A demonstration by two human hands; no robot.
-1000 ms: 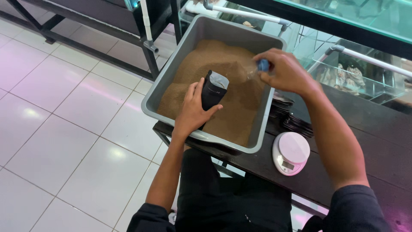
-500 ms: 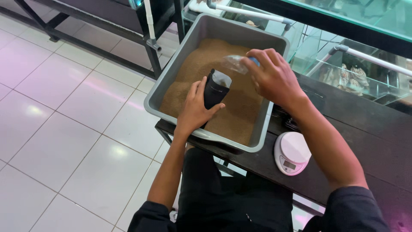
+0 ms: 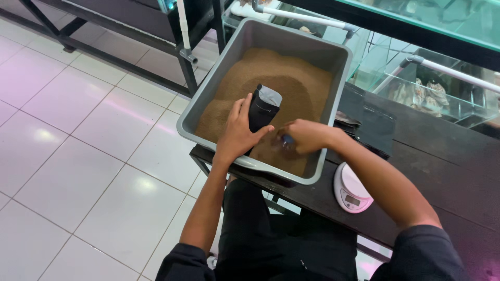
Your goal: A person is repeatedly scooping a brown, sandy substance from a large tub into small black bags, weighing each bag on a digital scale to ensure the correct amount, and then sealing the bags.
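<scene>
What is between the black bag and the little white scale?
In the head view, the right hand, down in the brown grains, and the grey tub's near wall lie between the black bag and the white scale.

Hidden and blurred parts at the grain tub

The right hand (image 3: 307, 136) covered most of a blurred clear scoop (image 3: 284, 143); the left hand (image 3: 238, 134) hid the black pouch's (image 3: 263, 109) lower half, and the scale's (image 3: 352, 190) display was unreadable.

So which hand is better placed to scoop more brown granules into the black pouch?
Probably the right hand: it holds a small clear scoop low in the brown granules of the grey tub, beside the black pouch. The left hand is occupied holding that pouch upright.
</scene>
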